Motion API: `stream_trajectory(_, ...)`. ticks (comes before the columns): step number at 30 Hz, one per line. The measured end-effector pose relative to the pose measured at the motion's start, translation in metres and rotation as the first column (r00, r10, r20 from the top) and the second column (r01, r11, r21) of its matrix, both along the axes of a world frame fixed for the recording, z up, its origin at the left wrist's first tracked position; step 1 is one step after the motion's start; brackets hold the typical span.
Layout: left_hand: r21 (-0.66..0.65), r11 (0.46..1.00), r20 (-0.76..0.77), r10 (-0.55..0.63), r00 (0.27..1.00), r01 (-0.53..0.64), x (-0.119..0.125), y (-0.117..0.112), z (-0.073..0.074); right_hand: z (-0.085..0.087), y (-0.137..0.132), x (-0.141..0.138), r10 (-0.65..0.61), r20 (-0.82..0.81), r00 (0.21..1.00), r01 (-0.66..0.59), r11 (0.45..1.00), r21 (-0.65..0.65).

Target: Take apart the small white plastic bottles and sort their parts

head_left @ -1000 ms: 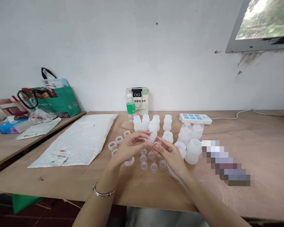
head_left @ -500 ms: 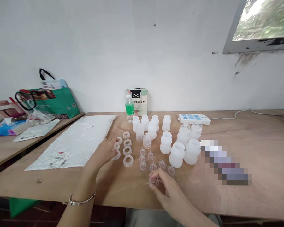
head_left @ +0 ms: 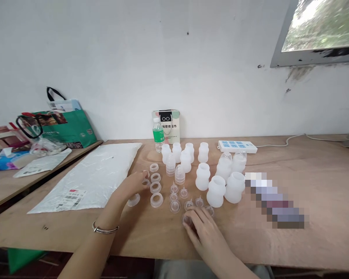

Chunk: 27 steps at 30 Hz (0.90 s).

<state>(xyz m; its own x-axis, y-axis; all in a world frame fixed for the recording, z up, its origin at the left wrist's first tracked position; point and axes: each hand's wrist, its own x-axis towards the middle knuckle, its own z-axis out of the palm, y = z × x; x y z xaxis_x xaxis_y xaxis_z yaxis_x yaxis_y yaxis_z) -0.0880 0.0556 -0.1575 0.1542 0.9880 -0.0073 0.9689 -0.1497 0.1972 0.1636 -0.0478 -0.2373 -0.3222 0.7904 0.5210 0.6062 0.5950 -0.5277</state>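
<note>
My left hand (head_left: 133, 185) reaches forward over the wooden table (head_left: 308, 186), fingers curled onto a white plastic ring (head_left: 147, 182) in a column of rings (head_left: 156, 200); another ring (head_left: 133, 200) lies just under the palm. My right hand (head_left: 204, 229) rests near the front edge, its fingers closed over a small clear teat (head_left: 187, 219). Several more clear teats (head_left: 175, 206) lie between the hands. Beyond them stand translucent white bottles (head_left: 216, 192) and domed caps (head_left: 180, 174).
A flat plastic bag (head_left: 93, 174) lies at the left. At the back are a water bottle (head_left: 156, 135), a small box (head_left: 170, 124) and a power strip (head_left: 237, 146) with its cord. A green shopping bag (head_left: 64, 126) sits on the side table. A blurred patch (head_left: 275, 201) lies at the right.
Both hands parted from holding a piece together above the teats. The left hand went to the rings and shifted one; the right hand came down near the front edge with the clear teat.
</note>
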Motion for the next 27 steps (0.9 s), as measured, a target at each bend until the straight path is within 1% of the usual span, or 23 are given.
stream_trajectory(4, 0.034, 0.999, -0.008, 0.004, 1.0, -0.004, 0.009, 0.0, 0.011, -0.003, 0.003, 0.0, -0.025, -0.029, 0.999, 0.025, 1.0, -0.016)
stream_trajectory(7, 0.154, 0.988, 0.033, 0.004, 0.999, -0.009, 0.025, 0.005, 0.024, -0.002, -0.001, 0.0, -0.031, -0.082, 0.996, 0.035, 0.998, 0.05)
stream_trajectory(9, 0.275, 0.961, 0.121, -0.075, 0.99, 0.039, 0.042, 0.011, 0.034, 0.003, -0.007, 0.002, 0.01, -0.136, 0.991, 0.009, 0.991, 0.136)
stream_trajectory(11, 0.395, 0.911, 0.203, -0.216, 0.955, 0.122, 0.064, 0.016, 0.045, 0.011, -0.013, 0.009, 0.084, -0.201, 0.976, -0.034, 0.97, 0.242)
stream_trajectory(12, 0.448, 0.881, 0.226, -0.274, 0.935, 0.15, 0.075, 0.017, 0.05, 0.017, -0.013, 0.016, 0.103, -0.245, 0.964, -0.026, 0.954, 0.299)
stream_trajectory(13, 0.484, 0.859, 0.235, -0.312, 0.92, 0.167, 0.086, 0.017, 0.055, 0.023, -0.011, 0.026, 0.089, -0.303, 0.949, 0.024, 0.937, 0.349)
stream_trajectory(14, 0.506, 0.845, 0.24, -0.331, 0.913, 0.173, 0.095, 0.017, 0.059, 0.031, -0.005, 0.039, 0.017, -0.384, 0.923, 0.138, 0.918, 0.372)
stream_trajectory(15, 0.522, 0.835, 0.243, -0.341, 0.908, 0.174, 0.103, 0.015, 0.063, 0.04, 0.005, 0.055, -0.078, -0.467, 0.881, 0.277, 0.885, 0.374)
stream_trajectory(16, 0.533, 0.829, 0.247, -0.346, 0.905, 0.172, 0.11, 0.014, 0.066, 0.05, 0.017, 0.074, -0.167, -0.533, 0.83, 0.391, 0.855, 0.341)
stream_trajectory(17, 0.545, 0.822, 0.253, -0.351, 0.902, 0.167, 0.114, 0.012, 0.067, 0.06, 0.032, 0.094, -0.284, -0.581, 0.763, 0.494, 0.836, 0.24)
stream_trajectory(18, 0.559, 0.814, 0.262, -0.357, 0.897, 0.161, 0.115, 0.011, 0.068, 0.069, 0.048, 0.114, -0.379, -0.578, 0.722, 0.544, 0.828, 0.137)
stream_trajectory(19, 0.57, 0.807, 0.275, -0.362, 0.891, 0.152, 0.115, 0.011, 0.067, 0.078, 0.065, 0.134, -0.456, -0.513, 0.727, 0.55, 0.834, 0.037)
stream_trajectory(20, 0.578, 0.804, 0.29, -0.363, 0.886, 0.141, 0.114, 0.011, 0.064, 0.085, 0.08, 0.151, -0.528, -0.402, 0.749, 0.548, 0.833, -0.073)
stream_trajectory(21, 0.583, 0.802, 0.306, -0.362, 0.881, 0.128, 0.111, 0.012, 0.062, 0.091, 0.093, 0.164, -0.574, -0.258, 0.777, 0.533, 0.818, -0.215)
stream_trajectory(22, 0.587, 0.801, 0.322, -0.361, 0.875, 0.115, 0.108, 0.014, 0.058, 0.095, 0.104, 0.173, -0.579, -0.152, 0.801, 0.507, 0.791, -0.342)
stream_trajectory(23, 0.593, 0.799, 0.34, -0.362, 0.868, 0.101, 0.104, 0.015, 0.055, 0.097, 0.112, 0.178, -0.521, -0.108, 0.847, 0.436, 0.795, -0.422)
stream_trajectory(24, 0.599, 0.796, 0.358, -0.365, 0.859, 0.089, 0.101, 0.017, 0.051, 0.098, 0.118, 0.178, -0.424, -0.096, 0.901, 0.329, 0.809, -0.487)
stream_trajectory(25, 0.605, 0.792, 0.373, -0.371, 0.85, 0.08, 0.097, 0.018, 0.048, 0.098, 0.121, 0.176, -0.319, -0.108, 0.942, 0.215, 0.817, -0.534)
stream_trajectory(26, 0.609, 0.79, 0.388, -0.378, 0.84, 0.074, 0.094, 0.019, 0.045, 0.097, 0.122, 0.172, -0.236, -0.14, 0.962, 0.121, 0.821, -0.557)
stream_trajectory(27, 0.609, 0.79, 0.403, -0.382, 0.832, 0.068, 0.091, 0.02, 0.042, 0.096, 0.122, 0.168, -0.196, -0.174, 0.965, 0.066, 0.824, -0.563)
